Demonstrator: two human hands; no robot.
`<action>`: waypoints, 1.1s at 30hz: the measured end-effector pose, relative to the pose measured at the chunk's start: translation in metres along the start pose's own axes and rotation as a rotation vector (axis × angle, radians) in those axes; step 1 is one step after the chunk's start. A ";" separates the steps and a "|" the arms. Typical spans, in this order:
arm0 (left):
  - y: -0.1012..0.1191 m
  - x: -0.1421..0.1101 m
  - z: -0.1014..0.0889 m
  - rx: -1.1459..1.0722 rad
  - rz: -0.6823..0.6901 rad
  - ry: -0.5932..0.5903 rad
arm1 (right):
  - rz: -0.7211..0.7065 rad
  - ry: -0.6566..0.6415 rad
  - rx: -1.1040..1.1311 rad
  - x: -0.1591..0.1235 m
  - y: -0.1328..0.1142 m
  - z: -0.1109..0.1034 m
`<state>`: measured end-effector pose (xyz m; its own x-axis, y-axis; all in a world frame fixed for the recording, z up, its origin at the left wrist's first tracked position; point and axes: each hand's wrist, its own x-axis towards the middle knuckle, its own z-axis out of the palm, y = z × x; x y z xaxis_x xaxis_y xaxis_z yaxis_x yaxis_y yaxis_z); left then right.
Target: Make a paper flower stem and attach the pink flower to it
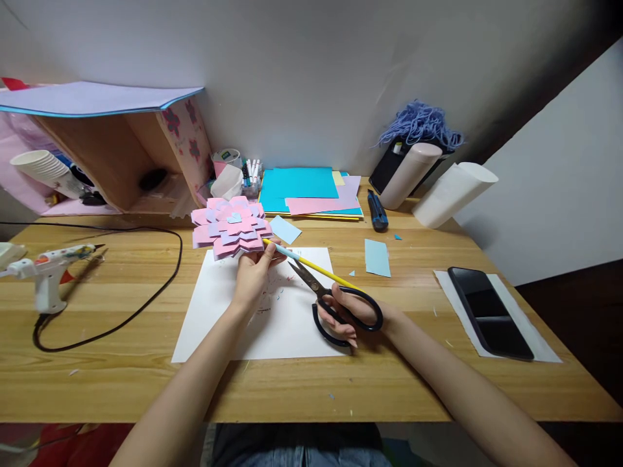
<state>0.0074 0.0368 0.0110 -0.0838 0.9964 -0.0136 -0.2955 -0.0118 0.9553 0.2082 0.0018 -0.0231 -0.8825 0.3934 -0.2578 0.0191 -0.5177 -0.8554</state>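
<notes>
My left hand (pixel 254 272) holds a layered pink and lilac paper flower (pixel 230 227) by its underside, lifted above a white sheet (pixel 214 318) on the wooden desk. A yellow stick (pixel 316 269) with a light blue wrapped end runs from the flower toward my right hand. My right hand (pixel 348 311) has its fingers through the black handles of a pair of scissors (pixel 331 299), whose blades point up-left toward my left hand, just below the stick.
A glue gun (pixel 48 266) with its black cable (pixel 146 292) lies at left. Coloured paper stack (pixel 311 191), utility knife (pixel 377 211), two paper rolls (pixel 452 191), blue paper scraps (pixel 377 257) and a phone (pixel 489 311) sit behind and at right. A box with cups (pixel 39 165) stands back left.
</notes>
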 end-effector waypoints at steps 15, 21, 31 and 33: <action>-0.001 0.010 -0.011 -0.033 0.079 0.279 | -0.174 0.985 -1.754 -0.022 -0.080 0.025; 0.006 0.003 -0.007 -0.017 0.097 0.349 | -0.202 1.060 -2.045 0.000 -0.075 0.000; 0.005 0.000 -0.006 -0.007 0.079 0.372 | -0.164 0.989 -2.014 0.007 -0.077 -0.009; 0.004 -0.001 -0.004 -0.012 0.078 0.374 | -0.174 0.975 -1.991 0.008 -0.075 -0.010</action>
<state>0.0023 0.0355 0.0139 -0.4475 0.8929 -0.0503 -0.2853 -0.0892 0.9543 0.2048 0.0516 0.0349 -0.5036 0.8059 0.3114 0.8565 0.5129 0.0578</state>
